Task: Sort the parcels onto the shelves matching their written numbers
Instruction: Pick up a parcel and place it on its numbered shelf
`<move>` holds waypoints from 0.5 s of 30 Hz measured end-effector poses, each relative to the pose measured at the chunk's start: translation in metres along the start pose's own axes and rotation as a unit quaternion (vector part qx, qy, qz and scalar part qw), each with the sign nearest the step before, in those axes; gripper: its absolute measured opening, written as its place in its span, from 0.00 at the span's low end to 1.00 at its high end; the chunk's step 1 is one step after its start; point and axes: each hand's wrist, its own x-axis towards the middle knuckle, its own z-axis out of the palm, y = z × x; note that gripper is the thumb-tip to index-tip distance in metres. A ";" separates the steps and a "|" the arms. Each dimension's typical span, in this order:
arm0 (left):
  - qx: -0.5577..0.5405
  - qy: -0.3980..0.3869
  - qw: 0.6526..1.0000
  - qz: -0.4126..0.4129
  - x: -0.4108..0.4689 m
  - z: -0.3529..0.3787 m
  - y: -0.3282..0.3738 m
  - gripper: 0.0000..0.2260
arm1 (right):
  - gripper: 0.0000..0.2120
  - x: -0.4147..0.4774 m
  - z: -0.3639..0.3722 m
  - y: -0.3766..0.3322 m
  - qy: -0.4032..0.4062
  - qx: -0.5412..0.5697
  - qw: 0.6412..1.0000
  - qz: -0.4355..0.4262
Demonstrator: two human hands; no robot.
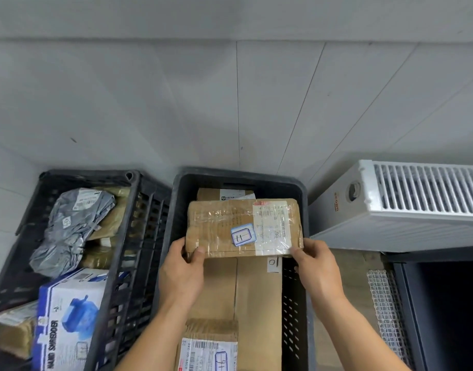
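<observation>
A flat brown cardboard parcel, wrapped in clear tape, carries a white shipping label and a blue-edged sticker with a handwritten number. My left hand grips its near left corner, thumb on top. At the near right corner my right hand grips it the same way. The parcel is held over a black crate. In that crate lie a long brown box tagged with a small white slip, another labelled parcel at the near end, and one at the far end.
A second black slatted crate on the left holds a grey plastic mailer, brown parcels and a white-and-blue shredder box. A white radiator stands on the right above a dark opening. Grey floor tiles lie beyond.
</observation>
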 end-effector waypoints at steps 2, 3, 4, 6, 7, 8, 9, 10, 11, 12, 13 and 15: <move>-0.012 0.016 1.000 -0.001 -0.017 -0.015 0.010 0.15 | 0.08 -0.016 -0.008 -0.013 -0.002 0.003 1.000 -0.012; -0.018 0.023 1.000 0.001 -0.026 -0.024 0.015 0.15 | 0.07 -0.024 -0.013 -0.020 -0.004 0.006 1.000 -0.017; -0.023 0.030 0.999 0.004 -0.036 -0.032 0.021 0.15 | 0.07 -0.033 -0.018 -0.027 -0.006 0.007 1.000 -0.024; -0.038 0.044 0.998 0.017 -0.055 -0.051 0.034 0.15 | 0.06 -0.052 -0.030 -0.044 -0.009 0.007 0.999 -0.042; -0.046 0.052 0.997 0.025 -0.065 -0.060 0.040 0.15 | 0.06 -0.062 -0.036 -0.052 -0.011 0.006 0.999 -0.052; -0.054 0.058 0.996 0.034 -0.074 -0.070 0.047 0.15 | 0.06 -0.072 -0.042 -0.062 -0.014 0.004 0.998 -0.064; -0.060 0.065 0.995 0.043 -0.084 -0.081 0.053 0.15 | 0.07 -0.083 -0.048 -0.070 -0.017 -0.001 0.997 -0.077; -0.065 0.071 0.994 0.050 -0.094 -0.092 0.059 0.15 | 0.08 -0.095 -0.054 -0.079 -0.019 -0.007 0.996 -0.091; -0.069 0.078 0.993 0.058 -0.105 -0.104 0.065 0.15 | 0.10 -0.107 -0.059 -0.089 -0.020 -0.011 0.994 -0.105; -0.073 0.087 0.991 0.065 -0.115 -0.115 0.071 0.15 | 0.11 -0.120 -0.064 -0.098 -0.021 -0.011 0.993 -0.118; -0.077 0.097 0.990 0.073 -0.126 -0.127 0.075 0.15 | 0.11 -0.132 -0.068 -0.108 -0.022 -0.006 0.991 -0.133; -0.089 0.110 0.986 0.086 -0.146 -0.150 0.084 0.15 | 0.11 -0.155 -0.076 -0.128 -0.024 0.003 0.986 -0.163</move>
